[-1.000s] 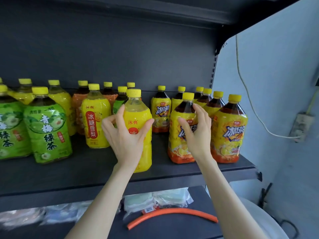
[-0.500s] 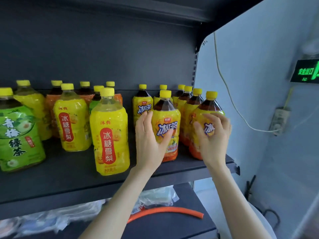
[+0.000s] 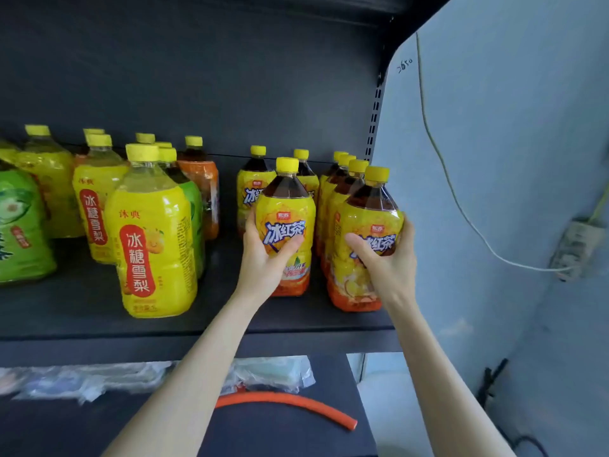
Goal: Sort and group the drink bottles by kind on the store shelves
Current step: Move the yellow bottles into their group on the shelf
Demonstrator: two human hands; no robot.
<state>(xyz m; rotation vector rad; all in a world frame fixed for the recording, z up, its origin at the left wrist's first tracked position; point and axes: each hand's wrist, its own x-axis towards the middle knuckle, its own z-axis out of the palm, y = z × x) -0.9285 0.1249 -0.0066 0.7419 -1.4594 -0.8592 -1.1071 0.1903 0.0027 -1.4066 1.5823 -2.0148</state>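
On the dark shelf [image 3: 99,324] stand bottles with yellow caps. My left hand [image 3: 263,262] grips an iced black tea bottle [image 3: 286,209] with a yellow and orange label near the shelf's front. My right hand [image 3: 389,262] grips a second iced black tea bottle [image 3: 369,206] at the front right. More iced black tea bottles [image 3: 333,192] stand in rows behind them. A yellow pear drink bottle [image 3: 155,232] stands free at the front left, with another pear drink bottle [image 3: 94,206] behind it.
Green tea bottles [image 3: 19,225] stand at the far left, an orange-labelled bottle [image 3: 201,189] further back. The lower shelf holds plastic bags [image 3: 99,380] and an orange hose [image 3: 290,404]. A pale wall [image 3: 494,159] with a cable and socket [image 3: 573,252] bounds the right.
My left hand let go of the pear drink bottle and took hold of the iced black tea bottle. My right hand moved to the front right iced black tea bottle and closed around it.
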